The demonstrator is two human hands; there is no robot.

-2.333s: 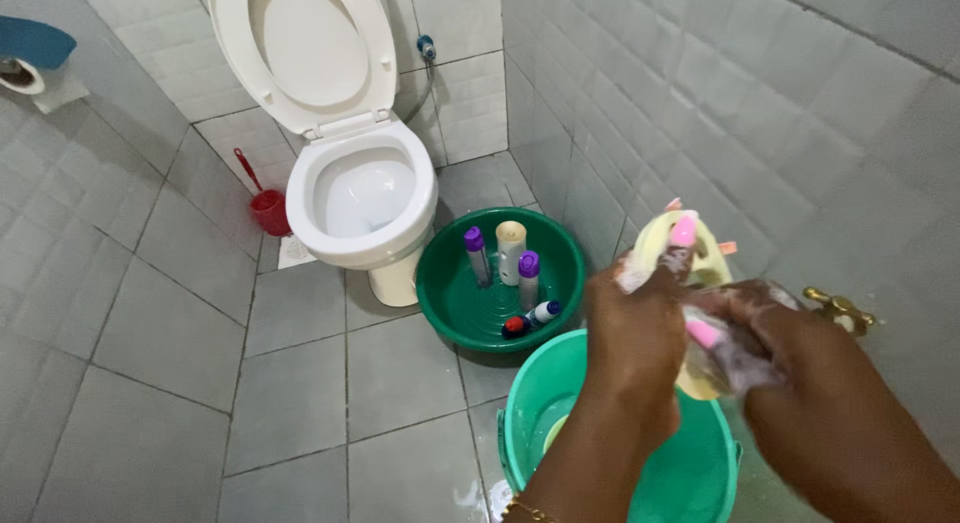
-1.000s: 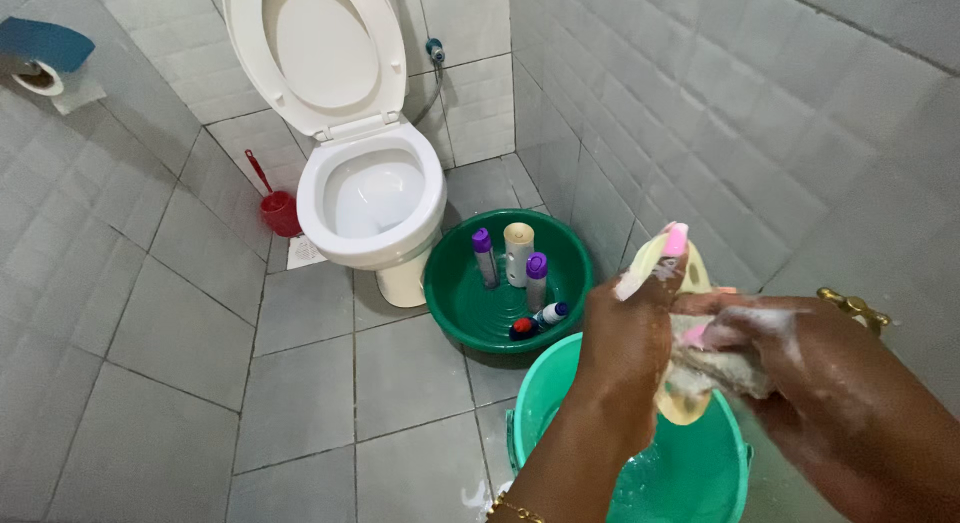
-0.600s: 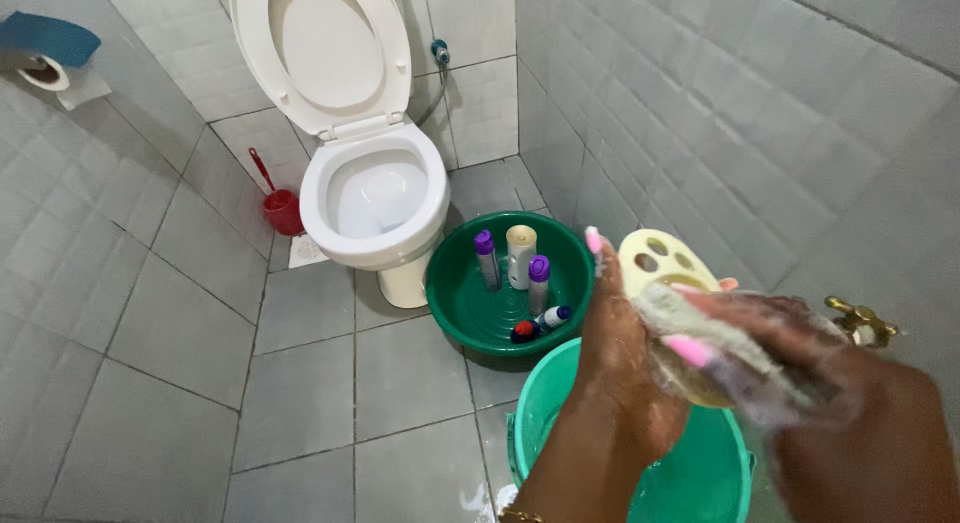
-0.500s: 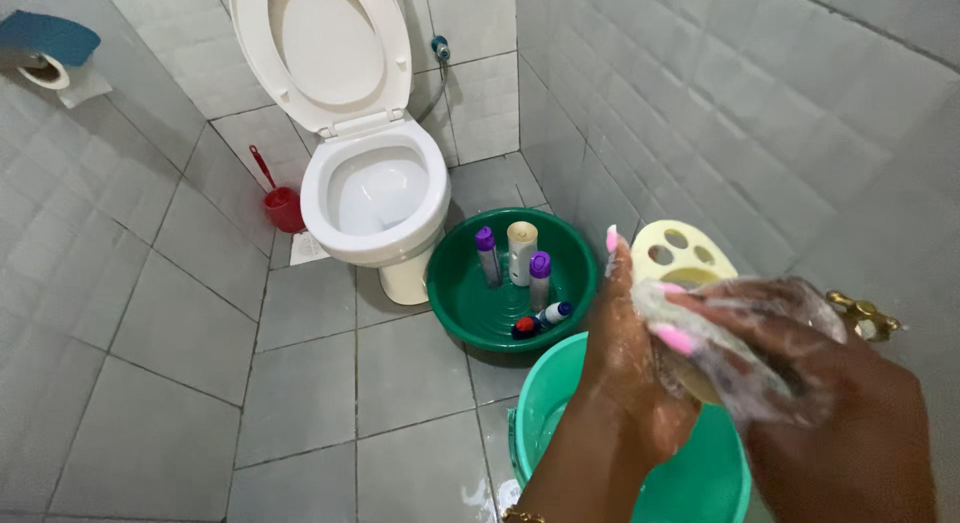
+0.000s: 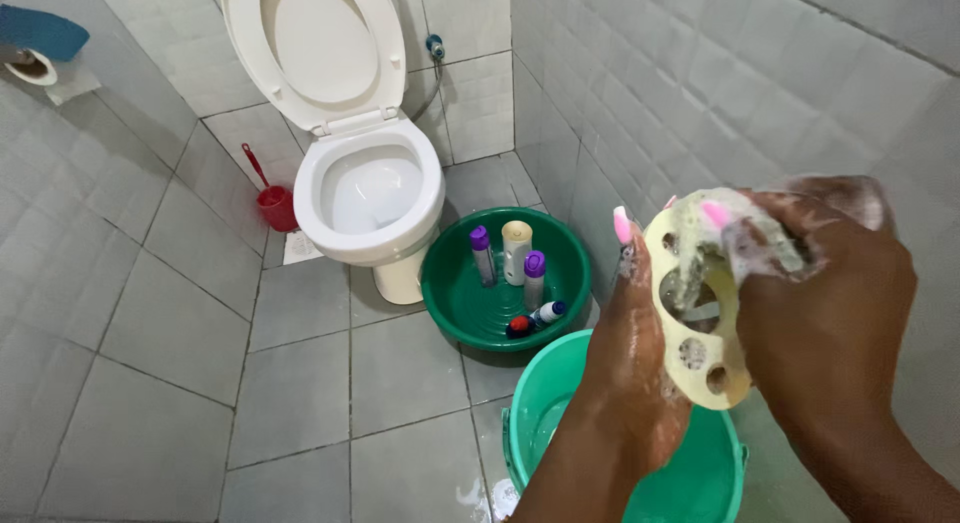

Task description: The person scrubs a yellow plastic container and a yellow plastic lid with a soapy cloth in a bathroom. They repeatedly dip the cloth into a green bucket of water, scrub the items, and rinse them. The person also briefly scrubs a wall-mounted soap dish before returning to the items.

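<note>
Currently, left hand [image 5: 632, 358] grips the left edge of a pale yellow plastic holder [image 5: 700, 333] with round holes, fingers closed around it, held upright above the light green bucket [image 5: 545, 423]. Right hand [image 5: 830, 303] is closed on a soapy sponge [image 5: 765, 248], pressed against the holder's upper face. Both hands carry lather. Behind the bucket, a dark green basin [image 5: 460, 303] sits on the tiled floor with several bottles [image 5: 515, 251] standing or lying in it. White toilet [image 5: 370, 198], lid raised, stands beside the basin; a red brush holder [image 5: 272, 205] lies to its left.
</note>
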